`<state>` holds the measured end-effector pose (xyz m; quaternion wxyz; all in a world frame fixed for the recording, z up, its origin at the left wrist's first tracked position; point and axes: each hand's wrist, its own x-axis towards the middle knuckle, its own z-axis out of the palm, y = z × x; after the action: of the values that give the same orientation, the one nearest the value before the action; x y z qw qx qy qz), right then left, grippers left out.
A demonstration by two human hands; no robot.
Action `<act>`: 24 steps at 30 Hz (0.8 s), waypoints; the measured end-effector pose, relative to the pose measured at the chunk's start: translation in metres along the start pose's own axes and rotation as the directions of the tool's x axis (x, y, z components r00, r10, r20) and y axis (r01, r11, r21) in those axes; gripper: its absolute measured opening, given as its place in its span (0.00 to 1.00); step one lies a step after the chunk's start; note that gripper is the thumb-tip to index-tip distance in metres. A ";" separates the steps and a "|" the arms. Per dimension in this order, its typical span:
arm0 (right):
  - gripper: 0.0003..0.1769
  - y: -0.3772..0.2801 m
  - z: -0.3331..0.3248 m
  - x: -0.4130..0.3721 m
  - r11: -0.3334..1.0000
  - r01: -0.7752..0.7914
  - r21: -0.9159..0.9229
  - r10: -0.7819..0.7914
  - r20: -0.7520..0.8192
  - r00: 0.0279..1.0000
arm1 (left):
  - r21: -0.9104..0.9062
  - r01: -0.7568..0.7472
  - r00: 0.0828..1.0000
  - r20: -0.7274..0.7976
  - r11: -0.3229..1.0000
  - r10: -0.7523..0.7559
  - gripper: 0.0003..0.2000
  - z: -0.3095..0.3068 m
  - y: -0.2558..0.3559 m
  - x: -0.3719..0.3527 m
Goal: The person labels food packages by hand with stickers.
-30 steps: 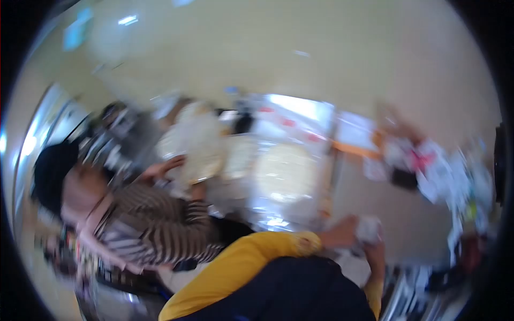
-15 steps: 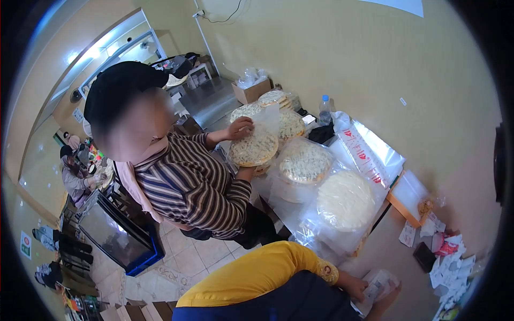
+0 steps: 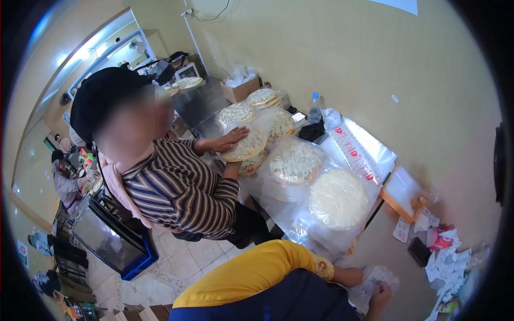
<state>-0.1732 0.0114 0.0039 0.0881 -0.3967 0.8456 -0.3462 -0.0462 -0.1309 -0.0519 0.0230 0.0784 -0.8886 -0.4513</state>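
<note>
At the bottom right, my left hand [image 3: 349, 276], below a yellow sleeve, is closed on the near edge of a clear plastic bag [image 3: 369, 281]. My right hand [image 3: 379, 297] pinches the same bag from the other side. The bag looks thin and crumpled, and I see nothing inside it. Part of my left fingers is hidden by the bag and the hand's own back. Both hands are over the tan table [image 3: 393, 257], just below a large pale round pizza base [image 3: 338, 199] in clear plastic.
A co-worker in a striped top [image 3: 176, 187] rests a hand on a bagged pizza [image 3: 245, 144]. More topped pizzas [image 3: 296, 160] lie stacked around it. Beyond are a water bottle [image 3: 315, 108], printed plastic packaging [image 3: 358, 152], an orange-edged box [image 3: 399, 192], a dark wallet-like item [image 3: 419, 251] and crumpled papers [image 3: 444, 267].
The bag between my hands is more spread out, and my right hand shows more clearly. The co-worker's hand has moved from the plastic's upper edge to flat on the pizza. The view has shifted slightly.
</note>
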 end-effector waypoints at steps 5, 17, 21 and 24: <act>0.29 0.025 0.013 0.024 0.964 0.011 -0.265 0.065 0.277 0.959 | 0.080 -0.103 0.985 0.150 0.991 0.090 0.14 -0.011 0.000 -0.003; 0.52 -0.049 0.015 0.022 0.932 -0.267 -0.243 0.321 0.217 0.922 | -0.336 0.111 0.982 0.185 0.935 -0.050 0.14 -0.058 -0.009 -0.038; 0.49 -0.075 0.002 0.006 0.749 -0.411 -0.520 0.571 0.190 0.799 | -0.191 0.120 0.947 0.316 0.974 -0.055 0.14 -0.083 0.007 -0.052; 0.48 -0.066 0.004 -0.007 0.742 -0.459 -0.488 0.575 0.112 0.811 | -0.188 0.129 0.916 0.399 0.974 -0.044 0.13 -0.085 0.002 -0.051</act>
<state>-0.1266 -0.0156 0.0431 0.1979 -0.1949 0.9592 -0.0539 0.0136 -0.1896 0.0018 -0.1672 0.0228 -0.8180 -0.5499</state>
